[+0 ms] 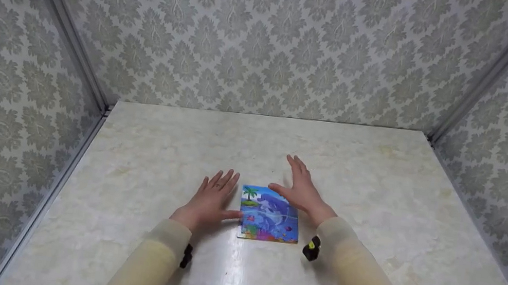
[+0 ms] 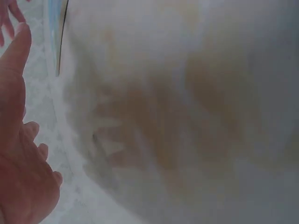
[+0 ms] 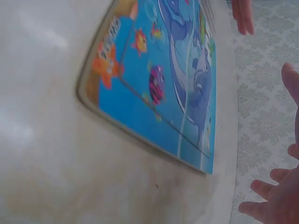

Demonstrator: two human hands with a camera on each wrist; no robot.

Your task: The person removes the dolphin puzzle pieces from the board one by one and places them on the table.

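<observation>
A flat jigsaw board with a dolphin, a palm tree and small fish lies on the table in the head view. To its left, my left hand has its fingers spread, the thumb tip at the board's left edge; whether it touches cannot be told. My right hand is over the upper right of the board, fingers straight and thumb stretched toward its top edge. Up close in the right wrist view, the jigsaw board shows a raised rim, and the right hand is apart from it. Neither hand holds anything.
The pale marbled table reaches back to a patterned wall. Side panels with metal edge rails stand left and right. Small black devices are strapped at both wrists.
</observation>
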